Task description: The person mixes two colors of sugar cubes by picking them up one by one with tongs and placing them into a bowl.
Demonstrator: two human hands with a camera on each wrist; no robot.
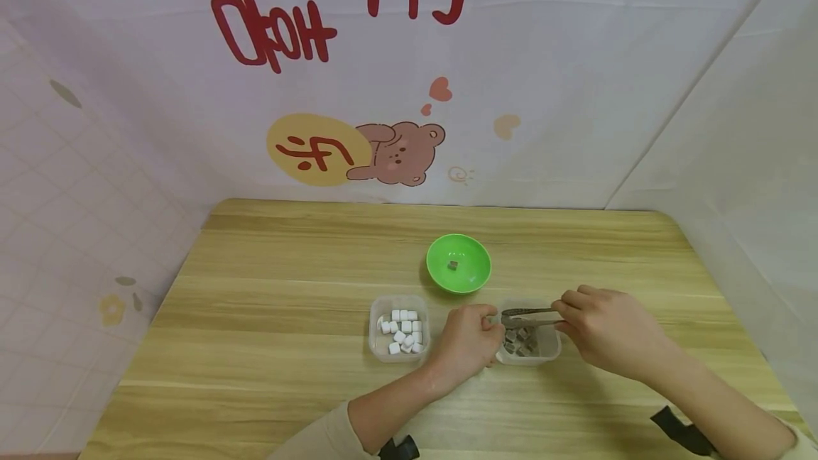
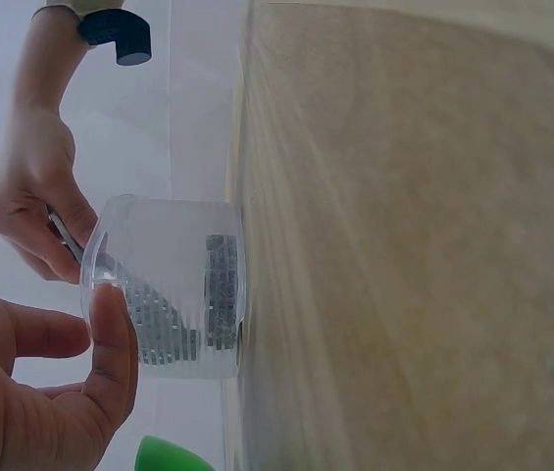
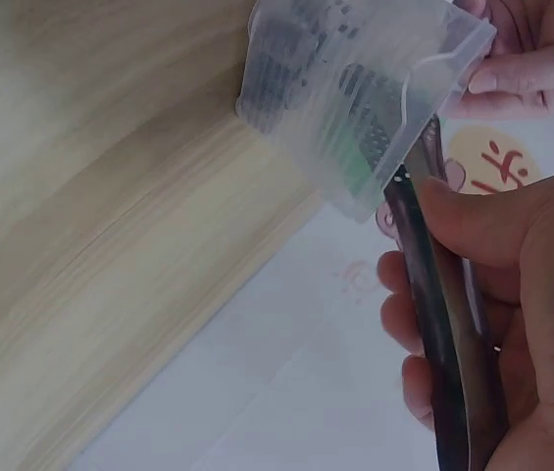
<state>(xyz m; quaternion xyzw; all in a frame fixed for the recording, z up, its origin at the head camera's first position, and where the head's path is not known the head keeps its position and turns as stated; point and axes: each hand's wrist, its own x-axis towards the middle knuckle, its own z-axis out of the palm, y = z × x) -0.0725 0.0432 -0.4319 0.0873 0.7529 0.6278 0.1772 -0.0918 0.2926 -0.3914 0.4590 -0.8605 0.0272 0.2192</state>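
My left hand point(image 1: 466, 346) pinches the left rim of a clear plastic container point(image 1: 551, 356), thumb and finger on either side of its wall. Inside lie several small grey cubes point(image 1: 520, 341). My right hand point(image 1: 610, 332) grips a pair of metal tongs point(image 3: 445, 314) by the handles. The perforated ends of the tongs reach down into the container, near the cubes; whether they hold a cube cannot be seen. Behind the container stands a green bowl point(image 1: 471, 274) with a few grey cubes point(image 1: 452, 265) at its bottom.
Left of my left hand, a second clear container point(image 1: 373, 348) holds several white cubes point(image 1: 407, 327). Everything stands on a wood-grain table point(image 1: 268, 318). A printed white cloth point(image 1: 549, 62) hangs along the table's back and sides.
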